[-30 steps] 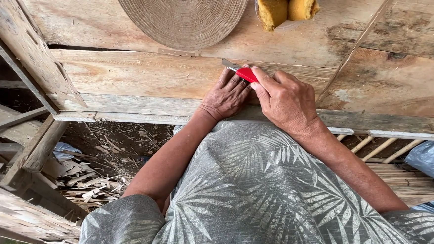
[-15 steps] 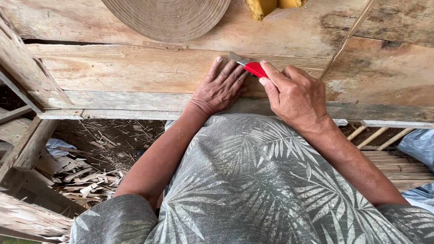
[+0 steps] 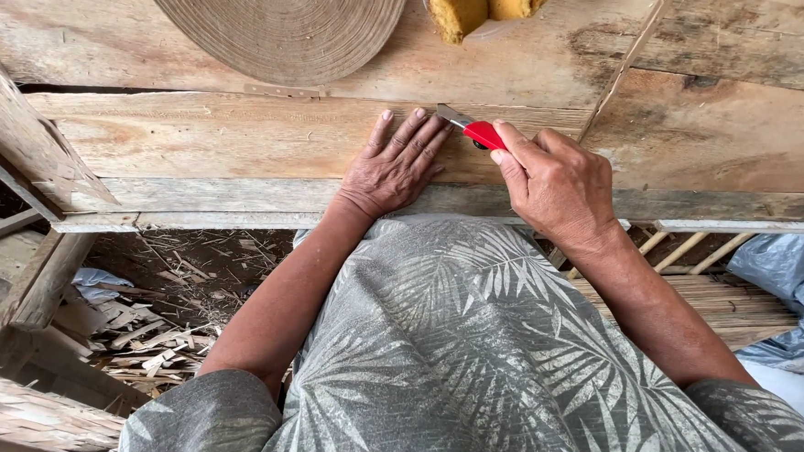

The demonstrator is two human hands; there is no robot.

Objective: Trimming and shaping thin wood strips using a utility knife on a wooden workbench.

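Moved: both hands sit lower in the frame than before.
Left hand [image 3: 394, 166]: flat, fingers apart, pressing the wooden plank [image 3: 196, 133].
Right hand [image 3: 555, 184]: clamped on the red utility knife [image 3: 480, 132].

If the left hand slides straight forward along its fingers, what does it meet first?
The left hand lies flat on the wooden plank, fingers pointing up-right. Going on, it would probably first meet the blade of the red knife, just beyond its fingertips.
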